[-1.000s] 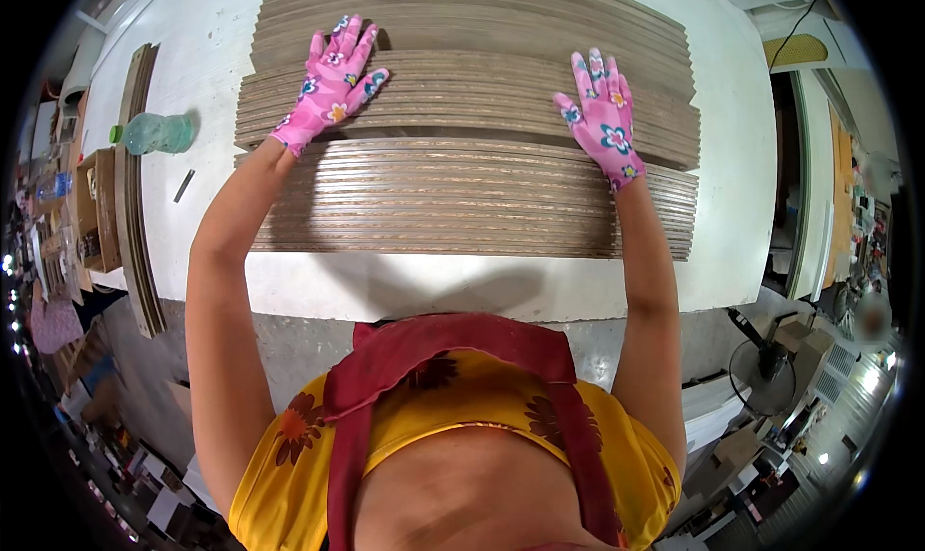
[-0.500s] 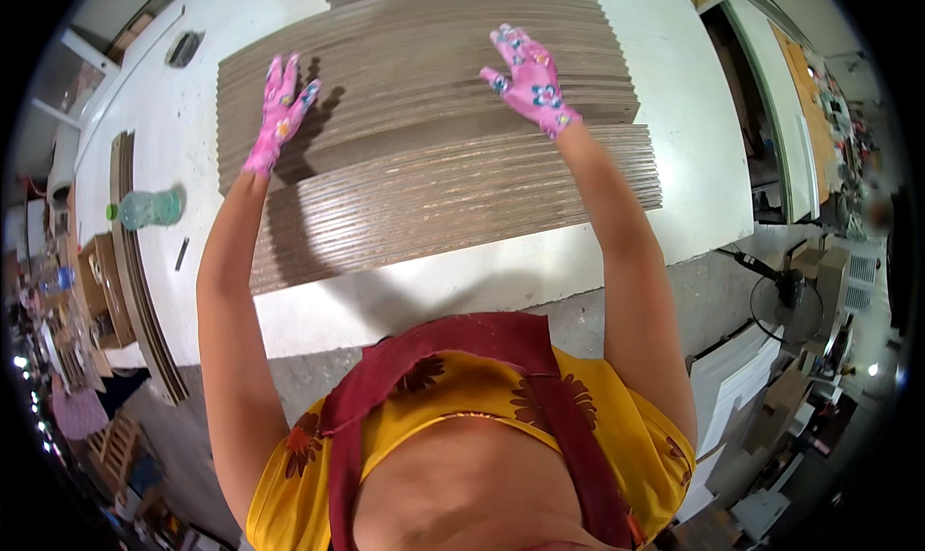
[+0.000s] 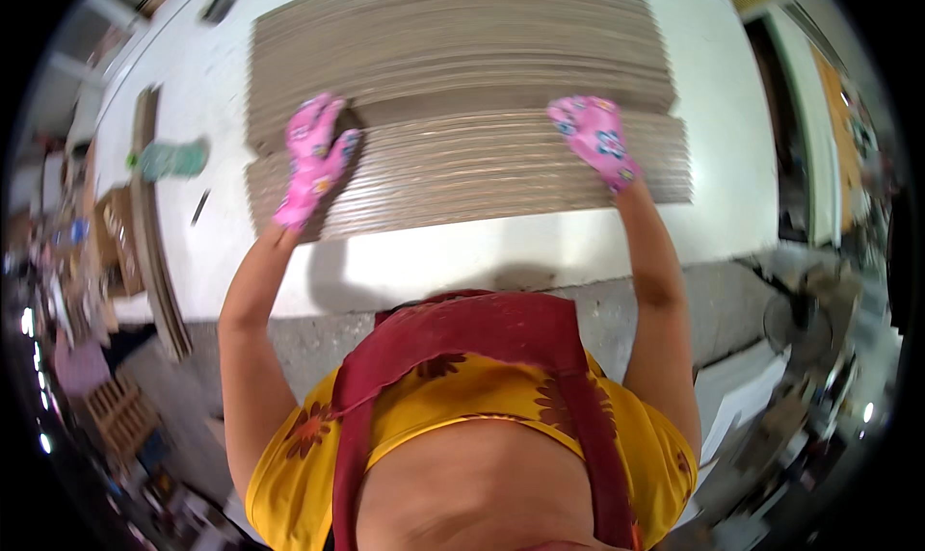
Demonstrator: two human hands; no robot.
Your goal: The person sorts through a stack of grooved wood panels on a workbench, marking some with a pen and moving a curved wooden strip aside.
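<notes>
On the white tabletop (image 3: 434, 252) lies a near row of long grey-brown strips (image 3: 472, 170), a deeper row (image 3: 462, 45) behind. Over the near one, in pink flowered gloves, are the left hand (image 3: 316, 156) — thumb apart — and right hand (image 3: 594, 139), fingers bent; whether either grips, I cannot tell.

"How's the light?"

"Bright on the white worktop (image 3: 453, 248), with pale glare towards its right side and glossy streaks along the boards (image 3: 511, 166)."

"Shadows?"

"A dark one beside the left glove (image 3: 310, 161), and soft grey patches on the worktop's near strip. The light seems to come from above."

"Is it sharp?"

"No, blur smears the right glove (image 3: 597, 142), the bottle (image 3: 173, 159) and the fan (image 3: 798, 322)."

"And the edges?"

"Bent: the long strips (image 3: 154, 233) at left bow, and the corners go black. The surroundings look dimmer, with small lamps (image 3: 45, 443) glaring at lower left."
</notes>
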